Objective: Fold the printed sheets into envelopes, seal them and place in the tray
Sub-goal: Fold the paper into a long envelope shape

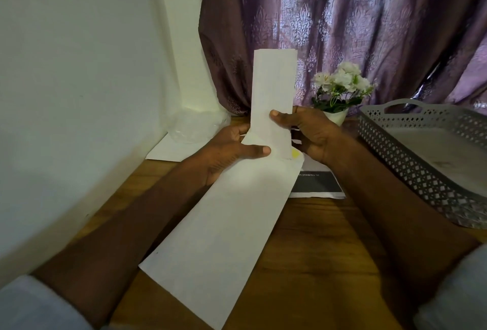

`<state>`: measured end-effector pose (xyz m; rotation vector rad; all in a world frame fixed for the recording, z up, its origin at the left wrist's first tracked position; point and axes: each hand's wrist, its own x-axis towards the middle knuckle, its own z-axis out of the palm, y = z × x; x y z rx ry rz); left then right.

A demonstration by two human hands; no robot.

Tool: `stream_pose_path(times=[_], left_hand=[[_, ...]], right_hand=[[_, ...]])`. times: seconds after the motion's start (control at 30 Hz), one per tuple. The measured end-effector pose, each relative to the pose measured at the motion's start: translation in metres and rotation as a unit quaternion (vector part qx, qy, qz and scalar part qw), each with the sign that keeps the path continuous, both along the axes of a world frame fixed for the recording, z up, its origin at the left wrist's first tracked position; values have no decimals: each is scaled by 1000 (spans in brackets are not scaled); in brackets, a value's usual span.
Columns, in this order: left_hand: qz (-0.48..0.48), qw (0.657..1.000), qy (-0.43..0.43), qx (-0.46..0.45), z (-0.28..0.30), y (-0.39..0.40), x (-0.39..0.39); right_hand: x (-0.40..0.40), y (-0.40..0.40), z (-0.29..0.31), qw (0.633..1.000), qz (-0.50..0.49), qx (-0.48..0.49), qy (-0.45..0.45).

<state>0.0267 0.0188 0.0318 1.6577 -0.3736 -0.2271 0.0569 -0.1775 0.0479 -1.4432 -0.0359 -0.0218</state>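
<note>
A long white envelope [224, 224] slants across the wooden table, its far end lifted between my hands. A folded white sheet [272, 87] stands upright out of that far end. My left hand [229, 153] holds the envelope's mouth, thumb laid across the paper. My right hand [308, 132] pinches the sheet's lower part, thumb on its front and fingers behind. A small yellow mark shows on the paper near my right hand. The grey perforated tray [411, 155] stands to the right with nothing seen inside it.
A printed sheet with a dark band [319, 184] lies under the envelope's far end. More white paper [168, 150] and a clear plastic wrap [195, 126] lie by the left wall. A pot of white flowers [340, 92] stands before the purple curtain.
</note>
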Motion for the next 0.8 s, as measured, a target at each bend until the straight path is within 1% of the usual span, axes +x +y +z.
stream_pose_path(times=[0.1, 0.17, 0.3, 0.43, 0.57, 0.8], left_hand=[[0, 1000, -8, 0, 1, 2, 1], [-9, 1000, -3, 0, 0, 3, 2], [-11, 1000, -6, 9, -2, 4, 4], [4, 1000, -20, 20, 0, 8, 9], [0, 1000, -18, 24, -1, 9, 9], [-22, 999, -9, 30, 0, 8, 5]], right_hand=[[-1, -2, 2, 998, -53, 0, -35], [-3, -5, 5, 996, -68, 0, -66], [-5, -14, 11, 984, -57, -78, -147], [-3, -27, 12, 980, -46, -96, -167], [-1, -35, 11, 976, -33, -132, -169], [-13, -34, 19, 966, -37, -121, -225]])
